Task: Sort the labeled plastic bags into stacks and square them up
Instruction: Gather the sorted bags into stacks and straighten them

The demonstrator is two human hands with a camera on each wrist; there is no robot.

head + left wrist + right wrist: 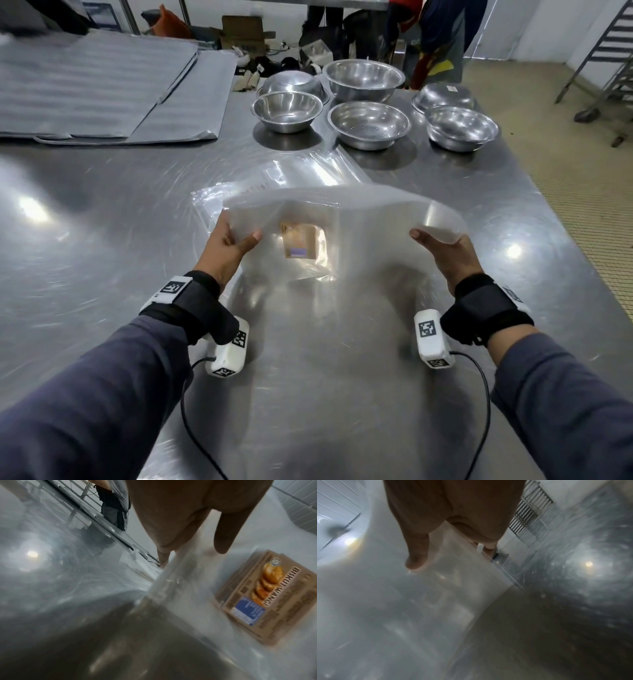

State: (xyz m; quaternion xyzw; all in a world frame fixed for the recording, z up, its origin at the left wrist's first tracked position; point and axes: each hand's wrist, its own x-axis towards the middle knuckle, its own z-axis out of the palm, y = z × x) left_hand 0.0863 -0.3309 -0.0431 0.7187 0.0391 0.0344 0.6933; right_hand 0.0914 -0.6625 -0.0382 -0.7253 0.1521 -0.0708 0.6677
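A bundle of clear plastic bags point(346, 212) is held up above the steel table point(102, 222), bowed upward in the middle. A brown label point(300, 240) reading "BISKUT WANGI" point(262, 596) shows through the plastic. My left hand point(233, 243) pinches the bundle's left edge point(154, 588), thumb on the near face. My right hand point(442, 246) pinches the right edge point(462, 581) the same way. More clear bags point(291, 171) lie flat on the table beyond the held bundle.
Several steel bowls point(368, 123) stand at the back of the table. Grey foam sheets point(85, 89) are piled at the back left. The table's right edge point(565, 212) borders a tiled floor. People stand beyond the far end.
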